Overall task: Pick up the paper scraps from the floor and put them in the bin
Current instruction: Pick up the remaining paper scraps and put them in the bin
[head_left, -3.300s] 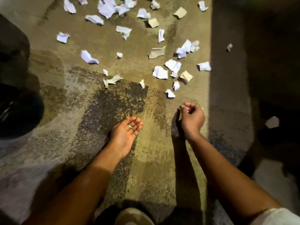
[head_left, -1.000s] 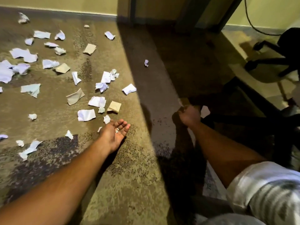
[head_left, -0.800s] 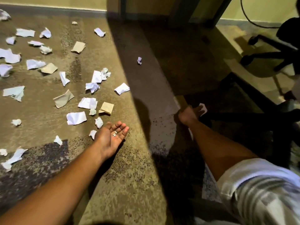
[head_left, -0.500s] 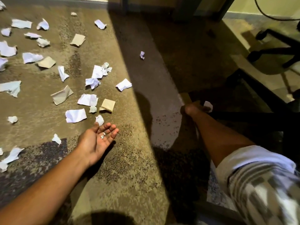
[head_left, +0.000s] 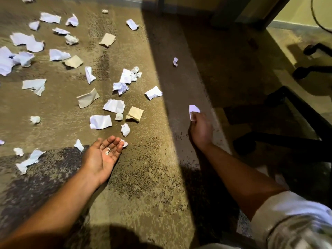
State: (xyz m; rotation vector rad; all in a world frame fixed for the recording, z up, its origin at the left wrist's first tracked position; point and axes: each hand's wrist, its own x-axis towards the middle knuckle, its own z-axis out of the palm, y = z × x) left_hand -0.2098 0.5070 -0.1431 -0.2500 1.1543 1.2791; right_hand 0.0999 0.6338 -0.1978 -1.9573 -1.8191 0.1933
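My right hand (head_left: 201,128) pinches a white paper scrap (head_left: 193,110) above the shaded strip of carpet. My left hand (head_left: 102,156) lies palm up with relaxed fingers over the carpet, and a tiny paper bit (head_left: 107,152) rests on the palm. Several white and tan scraps lie scattered on the floor to the left, among them a white sheet (head_left: 100,121), a tan piece (head_left: 135,113) and a crumpled ball (head_left: 120,87). One small scrap (head_left: 175,61) lies alone in the shadow. No bin is in view.
Brown patterned carpet (head_left: 143,177) covers the floor. A black chair base (head_left: 294,141) stands at the right, and another wheeled chair base (head_left: 316,58) sits at the far right. A wall and dark furniture legs (head_left: 222,13) run along the top.
My right hand has lifted the white scrap from beside the black chair base and drawn it back into the shaded strip. My left hand stays palm up, shifted slightly lower left.
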